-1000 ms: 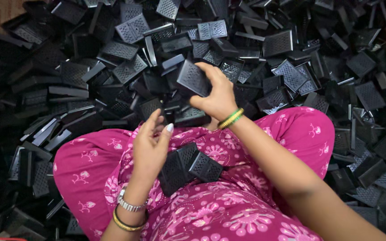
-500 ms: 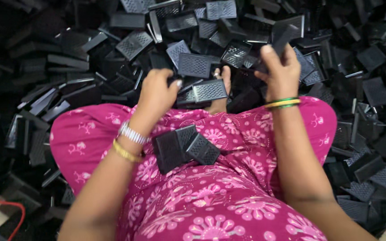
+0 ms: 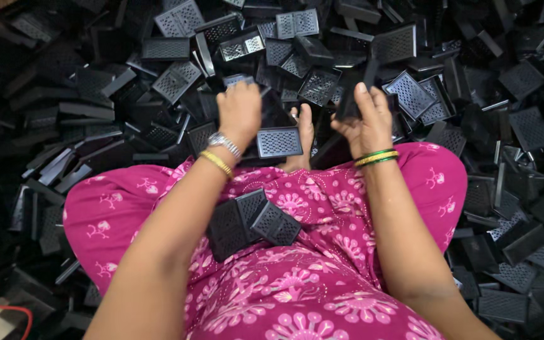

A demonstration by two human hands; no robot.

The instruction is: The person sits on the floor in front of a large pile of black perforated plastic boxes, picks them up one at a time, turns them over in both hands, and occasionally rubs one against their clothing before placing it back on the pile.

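Observation:
I sit among a heap of black plastic grille parts [image 3: 177, 79]. My left hand [image 3: 240, 112] reaches forward, its fingers curled down around the edge of a flat rectangular grille part [image 3: 279, 142] held just above my bare foot [image 3: 303, 135]. To the right, my right hand [image 3: 368, 119] grips a dark part [image 3: 350, 94], lifted slightly off the heap. A small stack of the same black grille parts [image 3: 250, 220] lies on my lap, on the pink patterned cloth [image 3: 322, 277].
Black grille parts cover the floor on all sides, piled high ahead and to the right [image 3: 511, 189]. A red cable [image 3: 7, 310] lies on the pale floor at the lower left corner.
My left hand left the lap and reached into the heap, closing on a grille part. My right hand moved right and took up another part. The view tilted down a little.

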